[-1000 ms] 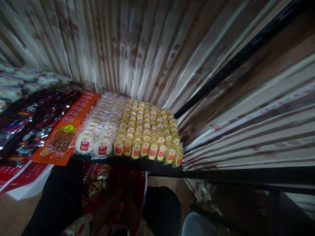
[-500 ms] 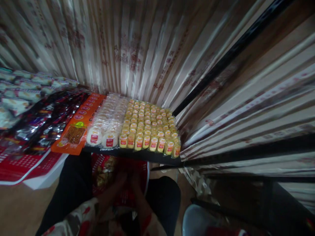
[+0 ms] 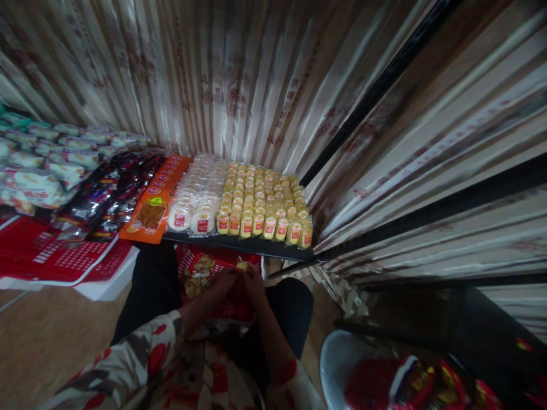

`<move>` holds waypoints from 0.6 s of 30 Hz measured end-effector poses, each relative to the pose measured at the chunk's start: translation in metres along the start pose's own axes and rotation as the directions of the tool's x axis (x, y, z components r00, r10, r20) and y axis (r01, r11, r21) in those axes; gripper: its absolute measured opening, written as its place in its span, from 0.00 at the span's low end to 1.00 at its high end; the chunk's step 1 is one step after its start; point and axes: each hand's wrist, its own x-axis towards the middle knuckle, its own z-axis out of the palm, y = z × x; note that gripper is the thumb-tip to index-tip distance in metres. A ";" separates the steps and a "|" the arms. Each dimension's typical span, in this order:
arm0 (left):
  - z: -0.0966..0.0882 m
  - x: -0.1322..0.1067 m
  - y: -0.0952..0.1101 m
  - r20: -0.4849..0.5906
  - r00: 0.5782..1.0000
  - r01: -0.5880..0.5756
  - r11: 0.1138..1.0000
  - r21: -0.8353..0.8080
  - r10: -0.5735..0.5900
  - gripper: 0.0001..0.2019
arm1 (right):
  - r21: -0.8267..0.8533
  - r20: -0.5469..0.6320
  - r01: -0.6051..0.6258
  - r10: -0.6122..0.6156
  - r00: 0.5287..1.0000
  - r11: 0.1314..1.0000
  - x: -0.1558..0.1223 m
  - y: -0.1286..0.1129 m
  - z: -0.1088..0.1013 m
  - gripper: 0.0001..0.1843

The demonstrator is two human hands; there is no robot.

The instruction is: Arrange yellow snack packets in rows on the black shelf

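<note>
A small yellow wrapped snack point(image 3: 241, 266) sits between the fingertips of my left hand point(image 3: 224, 281) and my right hand point(image 3: 254, 282). Both hands are closed at it, over my lap. Beneath them lies a red bag point(image 3: 237, 310) with a white grid print. Several yellow wrapped snacks point(image 3: 199, 273) rest on the bag, left of my left hand. Just beyond the hands, rows of yellow packaged cakes point(image 3: 265, 205) stand on a dark shelf point(image 3: 256, 246). Dim light blurs the fingers' details.
Left of the cakes lie white round crackers point(image 3: 201, 221), an orange pretzel-stick packet point(image 3: 149, 213), dark shiny packets point(image 3: 100, 196) and white packets point(image 3: 32, 185). A pale tub point(image 3: 331, 364) with red packets stands at lower right. Dark bars point(image 3: 384, 91) cross the pleated curtain point(image 3: 239, 74).
My hands have come up from the dark of the lap, and the yellow snack now shows between them. The view has shifted, bringing more of the pale tub into sight.
</note>
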 end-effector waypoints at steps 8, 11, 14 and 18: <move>0.004 -0.013 0.029 0.112 0.950 -0.311 0.847 0.432 0.291 0.14 | -0.270 -0.085 0.099 -0.126 0.988 0.958 -0.014 -0.029 -0.029 0.31; 0.004 -0.019 0.043 0.192 0.919 -0.378 0.627 0.681 0.345 0.16 | -0.527 0.014 0.311 -0.358 0.934 0.791 -0.018 -0.041 -0.044 0.30; 0.007 -0.023 0.058 0.297 0.897 -0.428 0.478 0.767 0.327 0.15 | -0.646 0.225 0.462 -0.427 0.876 0.607 -0.018 -0.053 -0.057 0.23; 0.014 -0.023 0.072 0.323 0.879 -0.464 0.470 0.751 0.351 0.13 | -0.673 0.345 0.478 -0.333 0.878 0.564 -0.015 -0.066 -0.067 0.24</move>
